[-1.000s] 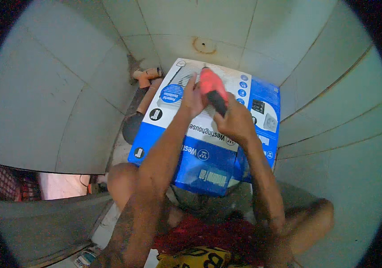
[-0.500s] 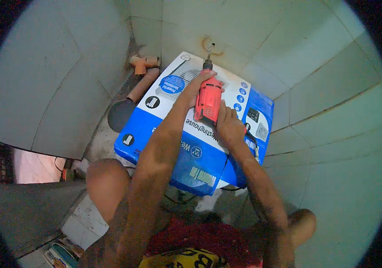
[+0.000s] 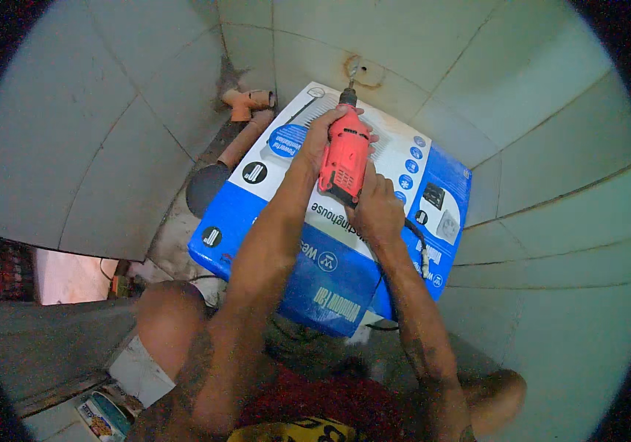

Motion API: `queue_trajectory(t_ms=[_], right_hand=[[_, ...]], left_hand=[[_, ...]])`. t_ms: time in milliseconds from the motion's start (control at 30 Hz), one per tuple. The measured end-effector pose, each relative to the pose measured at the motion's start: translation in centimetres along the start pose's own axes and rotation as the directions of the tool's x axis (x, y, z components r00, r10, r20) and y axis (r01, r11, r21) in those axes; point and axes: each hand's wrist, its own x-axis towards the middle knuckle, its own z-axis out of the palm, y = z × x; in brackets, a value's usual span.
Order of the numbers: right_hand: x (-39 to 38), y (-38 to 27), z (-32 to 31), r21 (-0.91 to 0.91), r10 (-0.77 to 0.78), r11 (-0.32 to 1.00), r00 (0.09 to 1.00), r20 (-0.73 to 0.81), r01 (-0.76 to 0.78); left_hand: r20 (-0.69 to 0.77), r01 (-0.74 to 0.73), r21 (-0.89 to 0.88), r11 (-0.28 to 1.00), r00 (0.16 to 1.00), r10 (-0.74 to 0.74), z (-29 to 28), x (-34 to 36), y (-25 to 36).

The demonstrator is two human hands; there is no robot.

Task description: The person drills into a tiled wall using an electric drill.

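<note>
A red power drill is held in both my hands above a blue and white cardboard fan box. My left hand wraps round the front of its body, just behind the black chuck. Behind it, my right hand grips the rear, where the handle is mostly hidden beneath the drill. The drill bit points at the tiled wall, close to the left of a small dark hole ringed by a brownish stain. Whether the bit's tip touches the wall I cannot tell.
Orange-brown pipe pieces lie in the corner left of the box, near a dark round disc. A dark cord runs over the box's right side. Tiled walls close in on both sides, with my knees near the box.
The view has shifted slightly. The drill bit now sits left of the wall hole, which shows more fully than before. Both hands keep their hold on the drill.
</note>
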Motion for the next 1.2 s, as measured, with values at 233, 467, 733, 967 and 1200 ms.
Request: queue_trajectory(t_ms=[233, 467, 733, 967, 1200], right_hand=[[0.3, 0.5, 0.7, 0.014, -0.058, 0.998, 0.987, -0.147, 0.06], [0.5, 0.6, 1.2, -0.071, -0.086, 0.995, 0.972, -0.217, 0.072], [0.5, 0.5, 1.7, -0.124, -0.097, 0.99, 0.956, -0.275, 0.064], [0.6, 0.5, 1.7, -0.087, -0.075, 0.995, 0.962, -0.264, 0.054], [0.6, 0.6, 1.6, -0.086, -0.068, 0.995, 0.973, -0.223, 0.05]], left_hand=[[-0.062, 0.021, 0.016, 1.0, 0.998, -0.02, -0.2, 0.2, 0.0], [-0.084, 0.06, 0.057, 0.997, 0.995, -0.055, 0.2, 0.2, 0.2], [-0.141, 0.076, 0.056, 0.996, 0.988, -0.068, 0.4, 0.4, 0.1], [-0.118, 0.07, 0.071, 0.995, 0.991, -0.062, 0.7, 0.2, 0.2], [-0.133, 0.066, 0.06, 0.996, 0.989, -0.057, 0.5, 0.3, 0.3]])
